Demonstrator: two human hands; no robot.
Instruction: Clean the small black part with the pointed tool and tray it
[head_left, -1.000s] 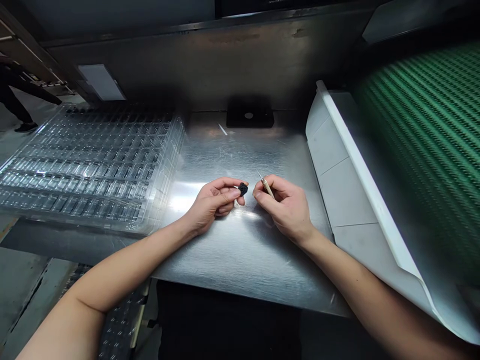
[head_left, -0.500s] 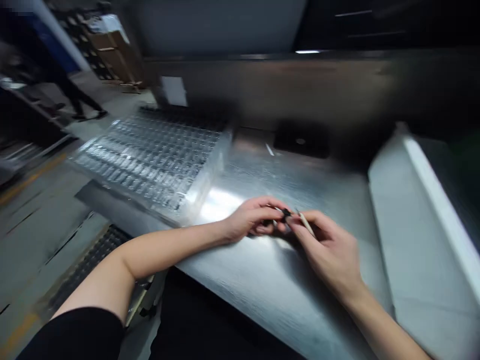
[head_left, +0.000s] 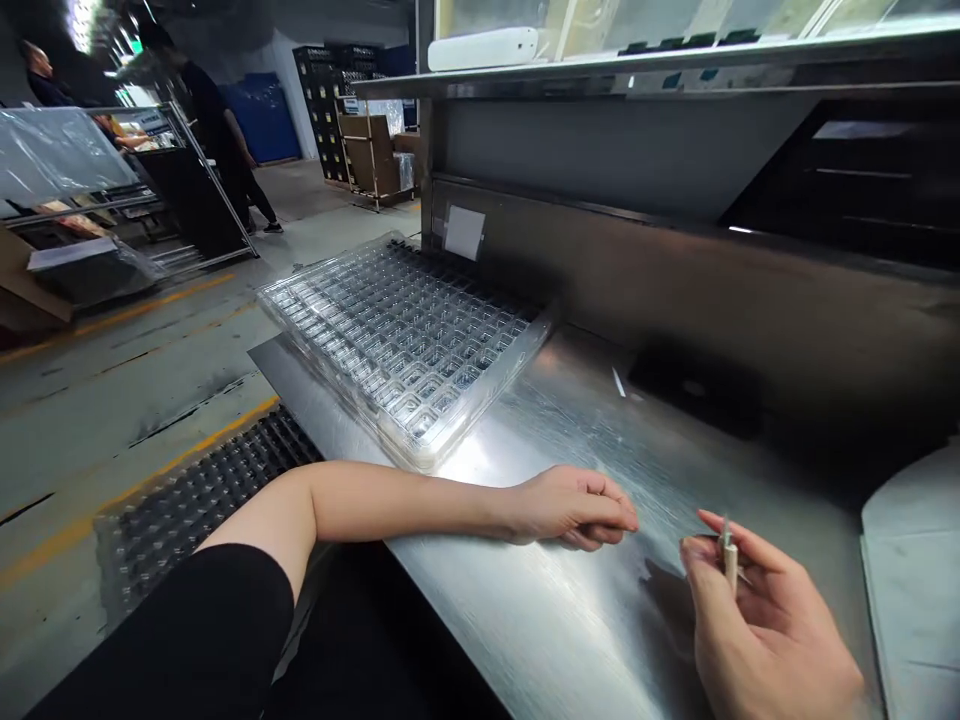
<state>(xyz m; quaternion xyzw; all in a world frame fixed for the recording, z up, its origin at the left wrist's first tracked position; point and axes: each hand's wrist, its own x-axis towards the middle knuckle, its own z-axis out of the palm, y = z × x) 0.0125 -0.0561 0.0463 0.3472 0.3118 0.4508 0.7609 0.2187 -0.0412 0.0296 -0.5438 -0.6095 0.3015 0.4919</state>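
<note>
My left hand [head_left: 574, 507] rests over the metal worktable [head_left: 540, 590], its fingers curled and pressed together. Whatever may be inside those fingers is hidden. To its right and apart from it, my right hand [head_left: 765, 610] pinches a small pale-handled blade [head_left: 730, 560] between thumb and fingers, its thin greyish tip pointing up. A clear plastic tray [head_left: 499, 385] with rows of square pockets lies beyond my left forearm, on the table's left part.
A white slip [head_left: 619, 382] and a flat dark object [head_left: 694, 385] lie near the back panel. At the right edge stands a whitish curved sheet [head_left: 911, 560]. Another pocketed tray [head_left: 195, 500] is low on the left. A shelf [head_left: 675, 75] spans above; people [head_left: 206, 110] are farther off.
My hands have come apart: the right moved right and nearer with the blade. The small black piece between them is out of sight. The view has swung left and upward.
</note>
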